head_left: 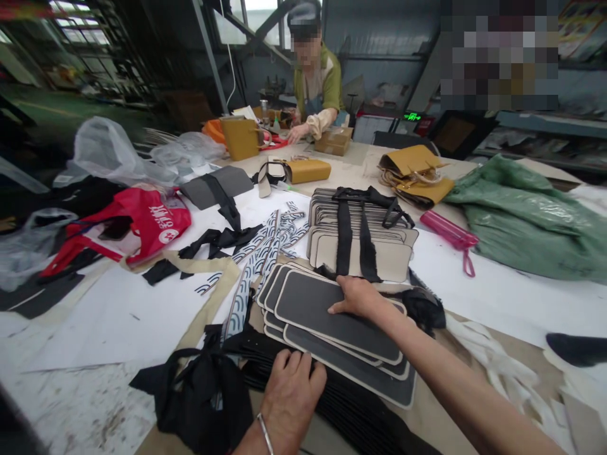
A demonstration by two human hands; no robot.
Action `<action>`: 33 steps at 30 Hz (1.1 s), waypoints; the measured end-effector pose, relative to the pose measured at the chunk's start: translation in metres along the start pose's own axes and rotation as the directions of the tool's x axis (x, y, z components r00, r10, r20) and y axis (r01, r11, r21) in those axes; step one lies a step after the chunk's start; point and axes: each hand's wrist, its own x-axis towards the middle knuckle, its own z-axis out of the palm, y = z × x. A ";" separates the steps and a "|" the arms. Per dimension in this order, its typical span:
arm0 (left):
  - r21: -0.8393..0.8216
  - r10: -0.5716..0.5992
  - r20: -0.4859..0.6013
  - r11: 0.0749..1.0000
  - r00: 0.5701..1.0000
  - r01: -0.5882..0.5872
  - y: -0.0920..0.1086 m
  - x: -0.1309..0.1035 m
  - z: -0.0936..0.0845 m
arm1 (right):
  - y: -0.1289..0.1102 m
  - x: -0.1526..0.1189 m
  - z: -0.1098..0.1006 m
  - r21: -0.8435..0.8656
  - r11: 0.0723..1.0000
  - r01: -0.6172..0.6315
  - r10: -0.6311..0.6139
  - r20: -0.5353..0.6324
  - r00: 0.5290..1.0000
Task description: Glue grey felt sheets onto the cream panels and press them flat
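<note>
Dark grey rounded panels with cream edges (327, 305) lie in a loose, fanned stack in front of me. My right hand (359, 298) grips the top panel at its far long edge, thumb on the grey face, other fingers at the edge. Closer to me, a stack of black folded fabric pieces (353, 411) lies along the near side of the panels. My left hand (293, 395), with a bracelet at the wrist, has its fingers curled over these pieces; its fingertips are partly hidden. Bunched black fabric (202, 398) lies left of it.
Behind stands a row of beige panels (365, 256) with black straps. Patterned strips (256, 259), a red bag (142, 218), mustard handbags (412, 170), a pink pouch (448, 229) and a green sack (531, 218) lie around. A co-worker (317, 95) works at the far side.
</note>
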 end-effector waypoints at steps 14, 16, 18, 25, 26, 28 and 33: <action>0.131 0.040 -0.319 0.991 0.947 0.002 -0.005 -0.003 0.001 | -0.036 -0.090 0.002 0.138 0.975 0.175 -0.160 -0.116 0.980; 0.112 0.038 -0.308 0.994 0.951 -0.004 -0.008 0.002 -0.005 | -0.041 -0.105 0.009 0.188 0.962 0.197 -0.174 -0.135 0.976; 0.097 0.076 -0.274 0.994 0.959 -0.051 -0.012 0.008 -0.010 | -0.042 -0.115 0.013 0.241 0.953 0.184 -0.154 -0.136 0.979; 0.069 0.150 -0.117 0.987 0.982 -0.142 -0.021 0.021 -0.022 | 0.006 -0.163 0.039 0.622 0.768 0.153 -0.038 -0.194 0.980; 0.071 0.159 -0.106 0.986 0.982 -0.152 -0.021 0.023 -0.023 | 0.018 -0.179 0.051 0.671 0.734 0.108 0.069 -0.232 0.970; 0.074 0.181 -0.080 0.982 0.980 -0.175 -0.020 0.024 -0.024 | 0.038 -0.210 0.077 0.771 0.636 -0.003 0.318 -0.259 0.912; 0.057 0.218 -0.013 0.975 0.976 -0.217 -0.018 0.018 -0.025 | 0.059 -0.231 0.115 0.867 0.467 -0.172 0.531 -0.120 0.839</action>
